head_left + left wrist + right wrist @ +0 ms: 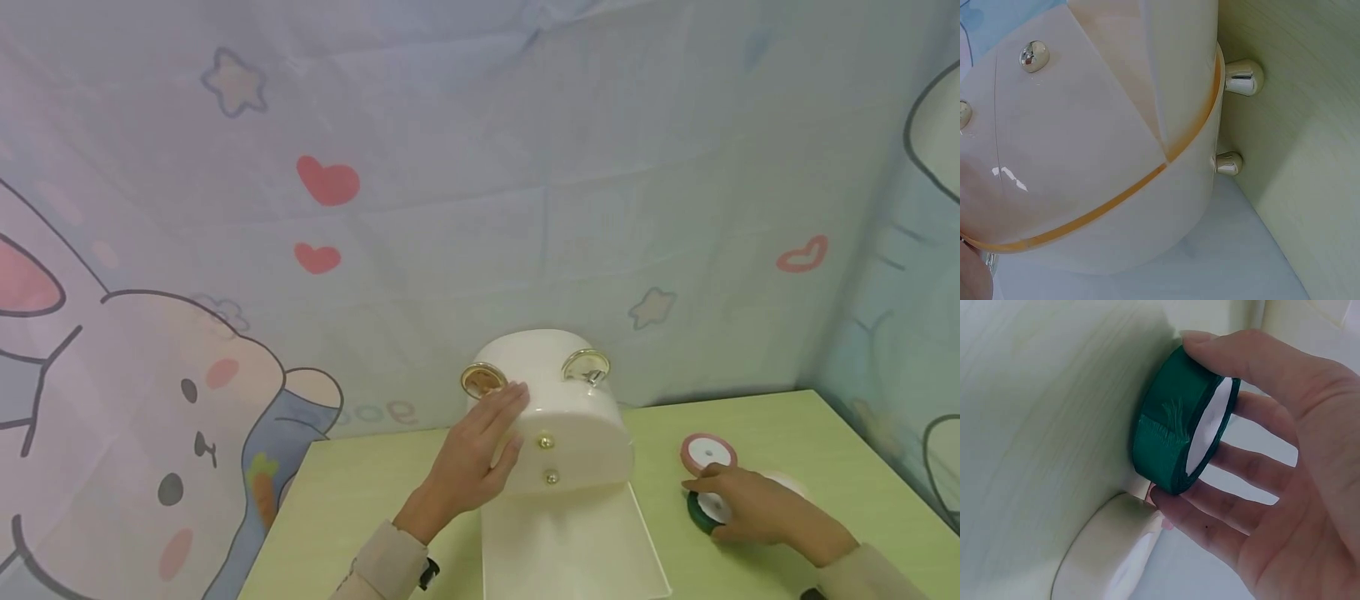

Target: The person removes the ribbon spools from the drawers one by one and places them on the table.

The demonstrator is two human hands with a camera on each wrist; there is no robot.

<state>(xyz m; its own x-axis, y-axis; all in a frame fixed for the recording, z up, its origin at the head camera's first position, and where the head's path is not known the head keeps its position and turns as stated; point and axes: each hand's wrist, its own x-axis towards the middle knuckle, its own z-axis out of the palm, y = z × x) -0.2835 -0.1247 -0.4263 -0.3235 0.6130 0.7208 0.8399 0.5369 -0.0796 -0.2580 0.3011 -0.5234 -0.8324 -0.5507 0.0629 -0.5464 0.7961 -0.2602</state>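
A glossy white rounded box (573,450) stands on the table, with two gold-rimmed discs on top and two gold knobs on its front. My left hand (476,450) rests on its upper left side, fingers straight and pointing up toward the left gold-rimmed disc (482,381). The left wrist view shows the box's curved front (1085,144) close up. To the right, my right hand (1266,450) grips a green ribbon roll (1163,422) by its edge, thumb on one side and fingers on the other. A pink ribbon roll (708,452) lies just behind it.
A flat white panel (570,542) extends from the box's front toward me. Beside the green roll is a cream roll (1104,544), mostly hidden by my right hand in the head view. A printed cloth (480,183) hangs behind the light green table (375,475).
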